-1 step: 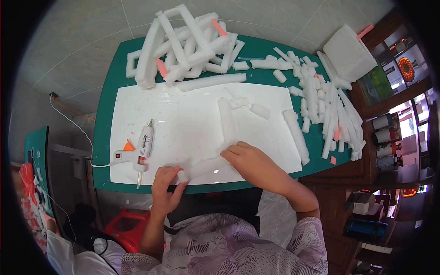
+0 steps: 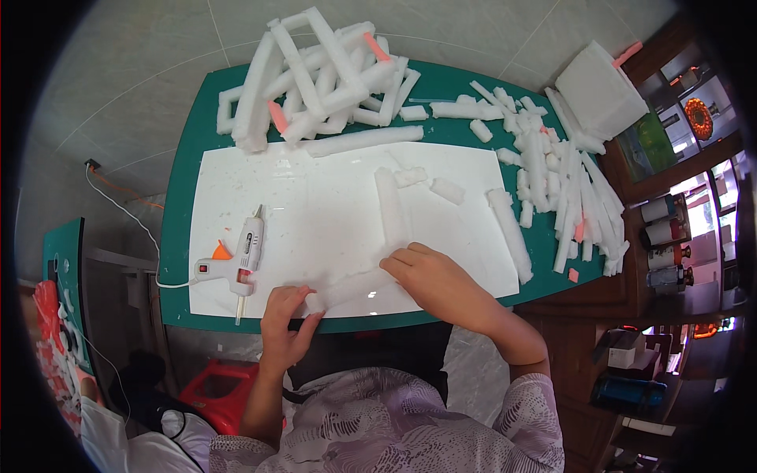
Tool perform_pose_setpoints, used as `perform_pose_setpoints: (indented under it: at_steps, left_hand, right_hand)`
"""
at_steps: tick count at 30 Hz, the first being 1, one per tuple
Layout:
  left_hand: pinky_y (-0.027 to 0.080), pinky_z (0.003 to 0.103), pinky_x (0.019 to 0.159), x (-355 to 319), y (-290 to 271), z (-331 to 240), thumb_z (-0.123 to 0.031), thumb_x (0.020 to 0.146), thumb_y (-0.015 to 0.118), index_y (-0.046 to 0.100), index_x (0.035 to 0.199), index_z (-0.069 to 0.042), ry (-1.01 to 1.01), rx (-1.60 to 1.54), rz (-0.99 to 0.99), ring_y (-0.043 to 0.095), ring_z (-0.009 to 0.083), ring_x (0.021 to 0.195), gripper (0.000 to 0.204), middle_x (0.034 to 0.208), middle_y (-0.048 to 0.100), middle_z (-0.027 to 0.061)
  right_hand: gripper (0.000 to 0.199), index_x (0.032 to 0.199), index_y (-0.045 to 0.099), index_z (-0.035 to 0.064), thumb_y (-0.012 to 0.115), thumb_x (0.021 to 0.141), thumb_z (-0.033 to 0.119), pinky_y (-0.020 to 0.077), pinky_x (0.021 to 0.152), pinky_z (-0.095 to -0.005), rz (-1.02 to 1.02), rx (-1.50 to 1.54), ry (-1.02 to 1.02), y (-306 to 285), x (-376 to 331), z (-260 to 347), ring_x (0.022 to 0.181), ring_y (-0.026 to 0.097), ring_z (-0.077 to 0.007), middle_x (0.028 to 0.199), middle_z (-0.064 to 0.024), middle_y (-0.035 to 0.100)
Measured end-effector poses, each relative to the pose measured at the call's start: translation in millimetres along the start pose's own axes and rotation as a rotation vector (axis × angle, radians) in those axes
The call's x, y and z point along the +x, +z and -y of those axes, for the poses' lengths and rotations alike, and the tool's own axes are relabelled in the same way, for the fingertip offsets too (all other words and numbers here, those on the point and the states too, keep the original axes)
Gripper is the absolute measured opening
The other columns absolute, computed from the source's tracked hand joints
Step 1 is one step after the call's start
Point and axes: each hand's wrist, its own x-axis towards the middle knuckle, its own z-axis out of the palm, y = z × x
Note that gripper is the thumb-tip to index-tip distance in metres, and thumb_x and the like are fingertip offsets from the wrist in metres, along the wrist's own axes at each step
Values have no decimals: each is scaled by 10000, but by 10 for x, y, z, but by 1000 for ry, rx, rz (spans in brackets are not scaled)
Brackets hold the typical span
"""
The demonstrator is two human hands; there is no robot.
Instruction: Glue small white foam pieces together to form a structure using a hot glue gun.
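Observation:
A white foam strip lies along the near side of a white board. At its left end, my left hand grips a short foam block between thumb and fingers. My right hand is closed over the strip's right end, the fingertips partly hidden. There a second foam strip runs away from me, close to those fingers; whether the two strips are joined I cannot tell. Two short foam pieces lie by its far end. A white glue gun with an orange trigger rests left of my hands.
Foam frames are piled at the back of the green table. Loose foam strips heap up on the right, one longer strip on the board's edge. The gun's cord trails left. A red stool stands below, beside another person's sleeve.

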Motion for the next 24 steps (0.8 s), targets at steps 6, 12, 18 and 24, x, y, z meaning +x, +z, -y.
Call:
perform_pose_setpoints:
  at_steps: [6,12,18,24]
  left_hand:
    - [496,379,840,31,-8,-12,49,738,766,597,1238,-41,-15,55,25,615,318,962,536,1080,666,151]
    - [505,376,829,49,-4,-25,34,742,771,610,1214,-36,-61,25,-10,615,316,956,504,1072,664,149]
    - [494,333,801,6,-10,-23,36,761,751,566,1226,-15,-45,55,15,606,261,928,503,1078,662,151]
    - [497,322,788,17,7,-14,32,761,756,573,1213,-15,-44,44,3,612,241,895,490,1078,665,139]
  right_hand:
    - [350,1156,631,-12,659,807,0,506,925,-382,-47,12,3,31,-55,-32,1061,599,-323,1136,-134,654]
    - [470,1310,587,51,703,860,119,479,973,-389,-180,169,-17,-72,-99,6,1134,565,-312,1254,-139,624]
    - [522,1338,581,89,748,849,163,524,788,-366,-382,417,223,-155,-300,-141,967,634,-271,1171,-130,656]
    - [561,1351,556,74,750,854,248,515,709,-347,-328,268,401,31,163,-564,800,630,-262,951,-133,654]
